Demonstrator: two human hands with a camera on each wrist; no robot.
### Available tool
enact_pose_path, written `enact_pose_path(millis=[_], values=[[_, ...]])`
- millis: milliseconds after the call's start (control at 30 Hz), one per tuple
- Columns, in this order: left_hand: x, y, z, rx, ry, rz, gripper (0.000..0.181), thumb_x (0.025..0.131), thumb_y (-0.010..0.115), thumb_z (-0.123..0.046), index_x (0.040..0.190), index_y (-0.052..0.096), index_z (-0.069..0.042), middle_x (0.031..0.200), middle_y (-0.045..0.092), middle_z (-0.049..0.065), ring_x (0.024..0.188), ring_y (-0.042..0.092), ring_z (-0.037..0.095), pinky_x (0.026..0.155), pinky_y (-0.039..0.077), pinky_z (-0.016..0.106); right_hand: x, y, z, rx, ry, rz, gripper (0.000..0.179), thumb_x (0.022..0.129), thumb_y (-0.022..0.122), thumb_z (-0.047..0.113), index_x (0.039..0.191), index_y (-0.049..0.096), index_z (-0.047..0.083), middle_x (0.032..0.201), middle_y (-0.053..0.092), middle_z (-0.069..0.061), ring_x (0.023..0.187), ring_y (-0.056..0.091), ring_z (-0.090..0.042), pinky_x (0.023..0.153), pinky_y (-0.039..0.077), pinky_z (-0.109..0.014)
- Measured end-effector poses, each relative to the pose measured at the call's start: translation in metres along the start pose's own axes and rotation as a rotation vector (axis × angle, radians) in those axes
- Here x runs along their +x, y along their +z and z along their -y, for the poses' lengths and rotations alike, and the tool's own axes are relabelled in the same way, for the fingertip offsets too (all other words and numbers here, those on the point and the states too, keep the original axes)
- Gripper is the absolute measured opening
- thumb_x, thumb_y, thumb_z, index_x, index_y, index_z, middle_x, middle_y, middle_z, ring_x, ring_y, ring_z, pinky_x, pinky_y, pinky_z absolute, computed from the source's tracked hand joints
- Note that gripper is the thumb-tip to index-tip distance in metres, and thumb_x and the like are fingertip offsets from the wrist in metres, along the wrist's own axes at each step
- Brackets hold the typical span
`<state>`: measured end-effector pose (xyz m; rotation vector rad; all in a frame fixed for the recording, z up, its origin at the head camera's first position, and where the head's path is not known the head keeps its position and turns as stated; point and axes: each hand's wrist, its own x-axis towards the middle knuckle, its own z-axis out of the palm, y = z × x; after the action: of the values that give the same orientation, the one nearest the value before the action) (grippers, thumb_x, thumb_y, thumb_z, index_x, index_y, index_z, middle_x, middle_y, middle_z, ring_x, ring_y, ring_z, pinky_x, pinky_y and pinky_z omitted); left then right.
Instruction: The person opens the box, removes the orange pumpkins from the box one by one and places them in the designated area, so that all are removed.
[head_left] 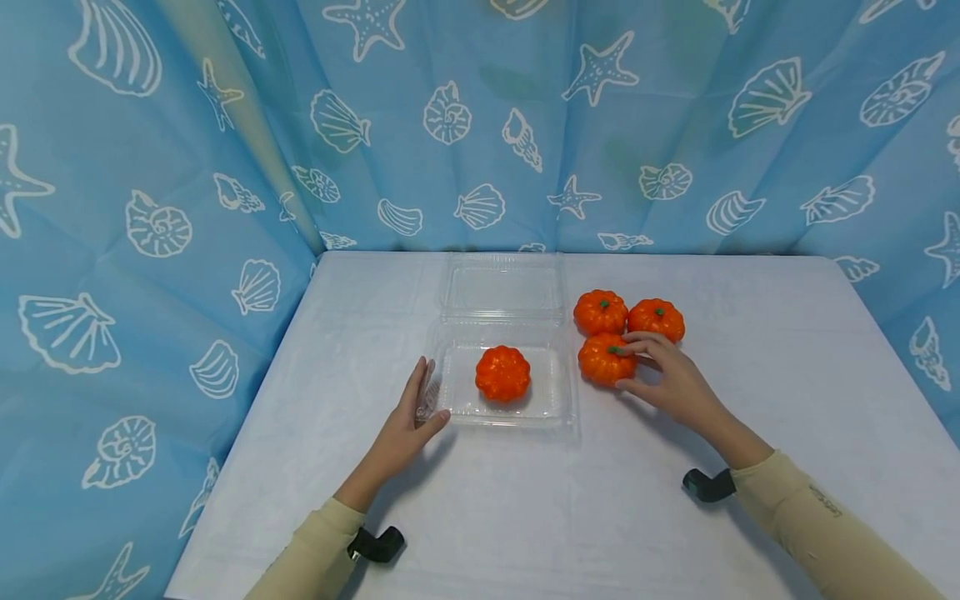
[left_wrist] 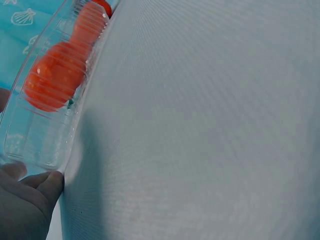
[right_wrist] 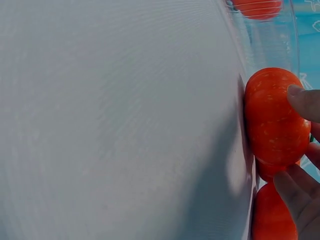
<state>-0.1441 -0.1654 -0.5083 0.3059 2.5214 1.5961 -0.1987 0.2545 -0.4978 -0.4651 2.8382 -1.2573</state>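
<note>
A clear plastic clamshell container [head_left: 551, 408] lies open on the table, its lid folded back. Inside its base sits one small orange toy pumpkin [head_left: 502, 374], stem down. My left hand [head_left: 401, 433] rests against the container's left side, fingers along the wall and thumb at the front corner; the left wrist view shows the fingertips [left_wrist: 52, 185] touching that corner. To the right of the container, my right hand [head_left: 671, 385] holds another pumpkin [right_wrist: 275, 117] between thumb and fingers, its green stem up. Its far side is hidden in the right wrist view.
Two more orange pumpkins, one at the left [head_left: 600, 312] and one at the right [head_left: 657, 319], stand just behind the held one. A white cloth covers the table [head_left: 495, 517]. A blue shell-print curtain [head_left: 480, 150] hangs along the back and sides.
</note>
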Motion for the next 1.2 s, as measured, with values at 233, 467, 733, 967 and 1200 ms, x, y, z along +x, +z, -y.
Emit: enact_pose_path(millis=[233,467,733,967,1200], values=[[0.0,0.0,-0.001,0.009,-0.002,-0.002,0.089,0.1,0.065,-0.019,0.165,0.004,-0.013,0.17,0.014,0.004,0.156,0.012,0.026,0.123,0.016,0.054,-0.002,-0.003,0.003,-0.007,-0.027,-0.034,0.041,0.084,0.085,0.01,0.118,0.063,0.005,0.139,0.052,-0.016,0.128,0.053,-0.037,0.099,0.049,-0.053],[0.0,0.0,0.001,0.022,0.006,-0.005,0.088,0.1,0.065,-0.019,0.165,0.005,-0.013,0.17,0.014,0.004,0.156,0.011,0.026,0.123,0.014,0.055,-0.003,-0.007,0.008,-0.02,-0.083,-0.074,0.04,0.084,0.084,0.01,0.118,0.062,0.006,0.133,0.056,-0.015,0.122,0.056,-0.034,0.097,0.051,-0.054],[0.0,0.0,0.001,0.021,0.004,-0.006,0.089,0.1,0.065,-0.019,0.165,0.005,-0.014,0.17,0.015,0.003,0.156,0.012,0.025,0.123,0.014,0.054,0.005,-0.007,0.023,-0.044,-0.135,-0.099,0.028,0.089,0.08,0.01,0.113,0.066,0.009,0.13,0.058,-0.011,0.123,0.054,-0.033,0.096,0.052,-0.059],[0.0,-0.001,0.0,0.013,-0.004,-0.002,0.089,0.1,0.065,-0.019,0.165,0.004,-0.014,0.17,0.014,0.004,0.156,0.012,0.026,0.123,0.016,0.054,0.018,-0.008,0.047,-0.071,-0.141,-0.06,0.027,0.091,0.078,0.014,0.115,0.068,0.009,0.129,0.06,-0.009,0.12,0.056,-0.033,0.095,0.054,-0.057],[0.0,-0.001,-0.001,0.003,0.004,0.001,0.089,0.1,0.065,-0.019,0.165,0.004,-0.013,0.17,0.014,0.004,0.156,0.012,0.025,0.123,0.015,0.053,0.032,-0.006,0.065,-0.096,-0.16,0.009,0.025,0.093,0.075,0.014,0.117,0.067,0.011,0.121,0.065,-0.006,0.116,0.059,-0.029,0.097,0.053,-0.053]])
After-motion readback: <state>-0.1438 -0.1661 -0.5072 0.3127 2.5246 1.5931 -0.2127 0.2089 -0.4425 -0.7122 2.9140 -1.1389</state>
